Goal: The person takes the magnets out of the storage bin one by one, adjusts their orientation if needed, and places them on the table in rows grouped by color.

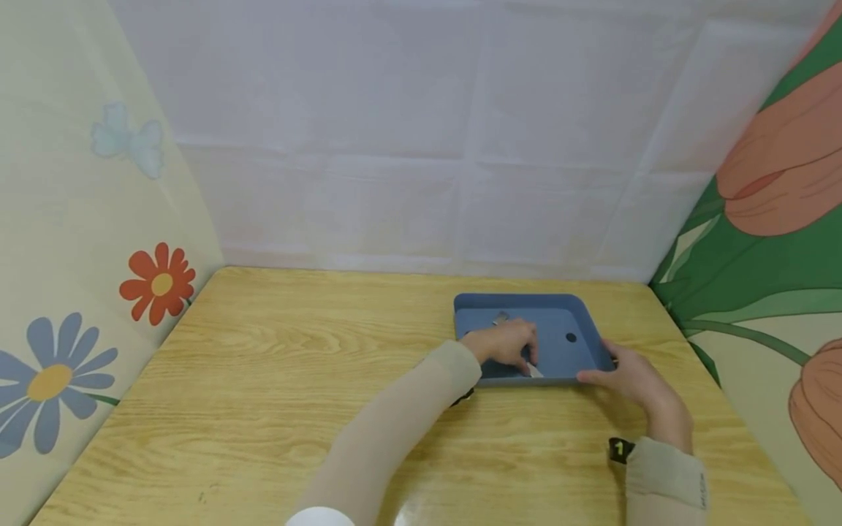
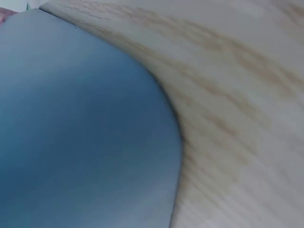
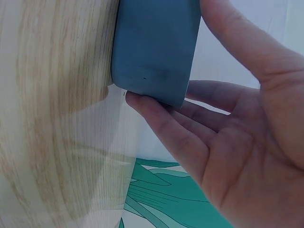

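A blue rectangular tray (image 1: 552, 321) lies on the wooden table, towards the back right. My left hand (image 1: 506, 343) reaches into it with curled fingers pointing down, pinching a shiny metal utensil (image 1: 535, 371) whose pale end shows below the fingertips. Another metal part (image 1: 501, 318) shows just beyond the knuckles; the hand hides what lies between, and I cannot tell whether both belong to one piece. My right hand (image 1: 628, 376) grips the tray's front right corner. In the right wrist view its thumb is at the rim and its fingers (image 3: 166, 123) lie along the outer wall.
On the tray floor is a dark round spot (image 1: 571, 337). The left wrist view holds mostly the tray's outer wall (image 2: 95, 114) and the table (image 2: 237, 133). A white cloth (image 1: 395, 146) hangs behind the table, with flower-printed panels at both sides.
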`<state>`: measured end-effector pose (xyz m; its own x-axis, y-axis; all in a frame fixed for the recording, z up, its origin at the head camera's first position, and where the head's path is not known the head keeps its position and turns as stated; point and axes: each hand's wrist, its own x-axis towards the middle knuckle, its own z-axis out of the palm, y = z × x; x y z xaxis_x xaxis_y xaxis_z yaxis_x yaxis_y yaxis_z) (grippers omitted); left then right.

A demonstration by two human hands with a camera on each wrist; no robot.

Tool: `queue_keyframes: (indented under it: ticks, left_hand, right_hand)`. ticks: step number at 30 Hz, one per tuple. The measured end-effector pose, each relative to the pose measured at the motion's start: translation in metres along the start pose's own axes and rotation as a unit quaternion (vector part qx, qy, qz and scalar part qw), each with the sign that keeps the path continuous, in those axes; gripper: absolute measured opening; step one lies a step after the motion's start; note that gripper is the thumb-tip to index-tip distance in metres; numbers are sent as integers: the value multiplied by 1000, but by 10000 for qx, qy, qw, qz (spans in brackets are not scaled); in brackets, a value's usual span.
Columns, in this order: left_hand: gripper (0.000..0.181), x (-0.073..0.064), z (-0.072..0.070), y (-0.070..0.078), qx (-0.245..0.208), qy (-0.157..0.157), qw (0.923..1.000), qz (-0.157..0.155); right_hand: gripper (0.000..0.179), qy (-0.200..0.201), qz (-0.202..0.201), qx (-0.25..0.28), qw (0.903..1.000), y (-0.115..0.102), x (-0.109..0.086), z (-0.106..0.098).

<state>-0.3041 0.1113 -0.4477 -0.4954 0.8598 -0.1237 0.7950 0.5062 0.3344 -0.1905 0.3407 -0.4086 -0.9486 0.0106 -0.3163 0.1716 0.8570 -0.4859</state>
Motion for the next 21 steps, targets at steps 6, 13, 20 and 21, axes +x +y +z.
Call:
queue_keyframes:
  ticks: [6, 13, 20, 21]
  left_hand:
    - [16, 2, 0, 3, 115, -37, 9995, -299]
    - [16, 1, 1, 2, 97, 94, 9997, -191]
    - [14, 0, 0, -5, -92, 477, 9988, 14]
    - [14, 0, 0, -6, -60, 557, 9984, 56]
  right_hand:
    - [116, -24, 31, 28, 10000, 0, 0, 0]
    - [115, 0, 13, -15, 10000, 0, 0, 1]
    - [116, -41, 76, -28, 10000, 1, 0, 0]
    - [116, -46, 79, -24, 10000, 1, 0, 0]
